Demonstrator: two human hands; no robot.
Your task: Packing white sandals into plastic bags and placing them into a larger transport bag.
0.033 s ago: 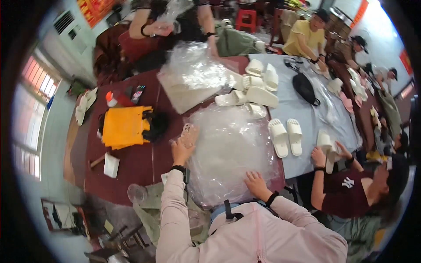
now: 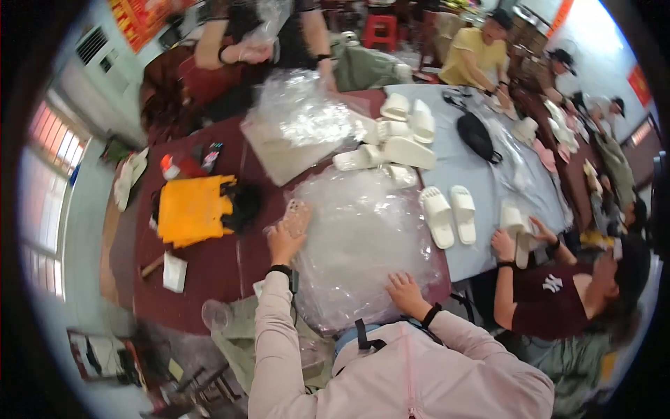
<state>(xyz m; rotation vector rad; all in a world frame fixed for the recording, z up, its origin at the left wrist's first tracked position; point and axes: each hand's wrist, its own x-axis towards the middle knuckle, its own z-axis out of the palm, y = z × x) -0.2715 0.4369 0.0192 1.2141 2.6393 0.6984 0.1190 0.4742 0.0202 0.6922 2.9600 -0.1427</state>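
A stack of clear plastic bags (image 2: 356,244) lies flat in front of me, wrinkled and shiny. At its left edge my left hand (image 2: 285,242) is closed around the lower end of a phone in a pinkish case (image 2: 298,215); part of the phone is hidden by my fingers. My right hand (image 2: 410,295) rests on the near right part of the bags, fingers spread and holding nothing. Beyond the bags lies a pile of cream slippers (image 2: 410,151). A pair of white slippers (image 2: 437,216) stands to the right on the pale blue cloth.
A yellow-orange stack of bags (image 2: 192,213), a hammer (image 2: 151,267) and a white box (image 2: 174,272) sit left on the dark red table (image 2: 209,300). More clear bags (image 2: 307,119) lie far ahead by a standing person. A co-worker (image 2: 551,297) at right handles a slipper.
The view has shifted slightly, so most table things appear a little further left. My left hand stays on the phone and my right hand on the bags.
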